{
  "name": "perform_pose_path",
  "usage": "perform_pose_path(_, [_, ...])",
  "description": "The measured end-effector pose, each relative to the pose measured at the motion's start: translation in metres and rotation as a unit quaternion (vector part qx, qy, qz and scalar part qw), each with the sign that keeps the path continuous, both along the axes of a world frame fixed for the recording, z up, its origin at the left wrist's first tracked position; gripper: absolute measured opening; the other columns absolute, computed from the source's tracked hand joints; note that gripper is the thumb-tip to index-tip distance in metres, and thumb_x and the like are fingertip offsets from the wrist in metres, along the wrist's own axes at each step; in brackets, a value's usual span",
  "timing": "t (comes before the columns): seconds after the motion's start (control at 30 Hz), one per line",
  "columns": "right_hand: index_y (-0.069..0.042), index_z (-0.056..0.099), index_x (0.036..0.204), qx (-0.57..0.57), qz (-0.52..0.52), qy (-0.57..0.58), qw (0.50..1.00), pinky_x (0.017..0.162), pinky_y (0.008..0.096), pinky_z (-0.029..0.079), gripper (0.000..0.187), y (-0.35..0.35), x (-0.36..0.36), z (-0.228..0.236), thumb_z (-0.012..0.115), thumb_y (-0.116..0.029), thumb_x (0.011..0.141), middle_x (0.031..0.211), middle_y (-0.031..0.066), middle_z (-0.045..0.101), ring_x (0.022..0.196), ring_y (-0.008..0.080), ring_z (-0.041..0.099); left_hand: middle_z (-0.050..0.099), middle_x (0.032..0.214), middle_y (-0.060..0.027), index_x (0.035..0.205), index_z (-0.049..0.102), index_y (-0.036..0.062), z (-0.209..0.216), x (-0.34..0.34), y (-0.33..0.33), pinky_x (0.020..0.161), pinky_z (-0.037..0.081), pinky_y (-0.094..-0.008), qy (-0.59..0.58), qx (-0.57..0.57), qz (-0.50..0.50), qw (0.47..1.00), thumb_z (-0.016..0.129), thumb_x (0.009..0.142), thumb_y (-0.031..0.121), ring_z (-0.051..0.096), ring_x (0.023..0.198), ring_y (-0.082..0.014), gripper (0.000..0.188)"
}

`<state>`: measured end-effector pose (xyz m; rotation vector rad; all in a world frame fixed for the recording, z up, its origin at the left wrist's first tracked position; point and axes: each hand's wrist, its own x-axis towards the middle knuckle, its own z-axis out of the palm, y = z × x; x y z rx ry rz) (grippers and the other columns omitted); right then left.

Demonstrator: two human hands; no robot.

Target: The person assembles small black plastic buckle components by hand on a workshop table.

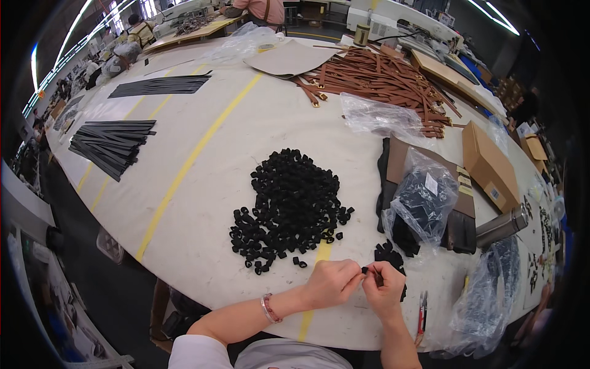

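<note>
My left hand (335,283) and my right hand (385,289) meet near the table's front edge, their fingertips pinched together. A small black piece (365,270) shows between them; most of it is hidden by the fingers. Just beyond my right hand lies a little heap of short black strips (387,252), partly covered by that hand. Ahead and to the left of my hands sits a large pile of small black loops (295,197), with a few loose ones around its edge. To the right of my right forearm rests a red-handled hand tool (421,317).
Brown buckled straps (381,80) are heaped at the back. Flat black strips (114,147) lie at the left. On the right are a plastic bag with black contents (424,190), a cardboard box (490,163), a metal flask (503,226) and clear plastic wrap (485,295).
</note>
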<state>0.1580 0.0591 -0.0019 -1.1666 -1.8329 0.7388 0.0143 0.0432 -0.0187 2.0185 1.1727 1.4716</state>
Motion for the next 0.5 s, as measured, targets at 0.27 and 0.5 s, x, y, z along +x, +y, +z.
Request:
perform_pose_path(0.27, [-0.003, 0.053, 0.067, 0.22, 0.043, -0.064, 0.973, 0.04, 0.024, 0.041, 0.014, -0.003, -0.003, 0.001, 0.058, 0.005, 0.056, 0.059, 0.0056, 0.053, 0.046, 0.0165, 0.052, 0.049, 0.059, 0.0006, 0.077, 0.05, 0.0033, 0.008, -0.009, 0.004, 0.037, 0.03, -0.0183, -0.428, -0.502, -0.227, 0.717, 0.053, 0.081, 0.012, 0.042, 0.043, -0.0041, 0.01])
perform_pose_path(0.5, [0.0, 0.052, 0.069, 0.002, 0.017, 0.076, 0.997, 0.041, 0.016, 0.035, 0.008, -0.005, -0.001, -0.002, 0.056, 0.006, 0.066, 0.057, 0.0011, 0.052, 0.046, 0.0026, 0.045, 0.051, 0.063, -0.0014, 0.083, 0.048, 0.0, 0.009, -0.006, 0.002, 0.039, 0.037, -0.0182, -0.363, -0.457, -0.211, 0.784, 0.052, 0.081, 0.004, 0.048, 0.046, -0.0061, 0.006])
